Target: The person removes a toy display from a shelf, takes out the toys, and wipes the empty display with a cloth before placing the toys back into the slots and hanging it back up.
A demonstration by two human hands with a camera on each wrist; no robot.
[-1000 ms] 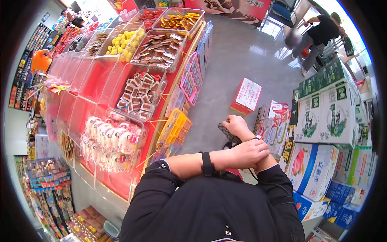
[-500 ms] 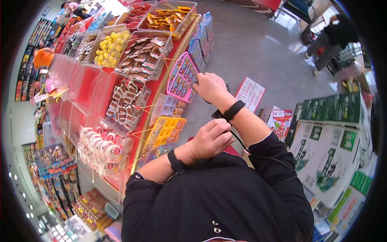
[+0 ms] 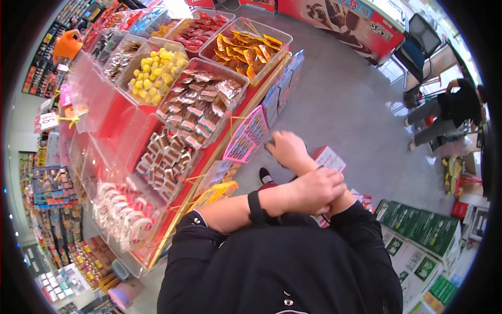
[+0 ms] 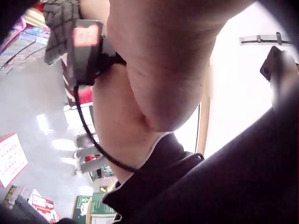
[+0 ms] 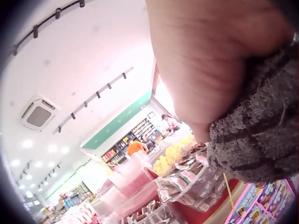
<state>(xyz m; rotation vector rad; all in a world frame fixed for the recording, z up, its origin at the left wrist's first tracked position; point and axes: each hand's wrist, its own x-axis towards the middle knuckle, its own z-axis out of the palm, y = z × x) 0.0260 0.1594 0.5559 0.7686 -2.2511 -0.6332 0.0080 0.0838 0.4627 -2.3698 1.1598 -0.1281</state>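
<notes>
My left hand (image 3: 316, 189) lies across my right forearm, its fingers bent over it near the wrist. In the left wrist view, a black device (image 4: 84, 58) with a reddish label is strapped to the right wrist, and a black cable (image 4: 86, 123) runs from it. My right hand (image 3: 289, 150) reaches forward beside the candy stand and grips a dark grey checked cloth (image 4: 60, 29). Up close in the right wrist view, the grey cloth (image 5: 257, 140) looks fuzzy and bunched under the palm. Nearest to that hand is a pink-framed tray of small packets (image 3: 246, 137).
On my left, the candy stand (image 3: 209, 157) carries clear bins of brown packets (image 3: 201, 99), yellow candies (image 3: 154, 73) and orange packets (image 3: 246, 49). A red-and-white carton (image 3: 329, 158) sits on the floor; green-and-white cartons (image 3: 418, 230) are stacked at right. A person (image 3: 449, 112) stands farther off.
Half a second ago my left hand was below and apart from the right wrist; now it lies over the right forearm. The view has turned, and more floor shows at right.
</notes>
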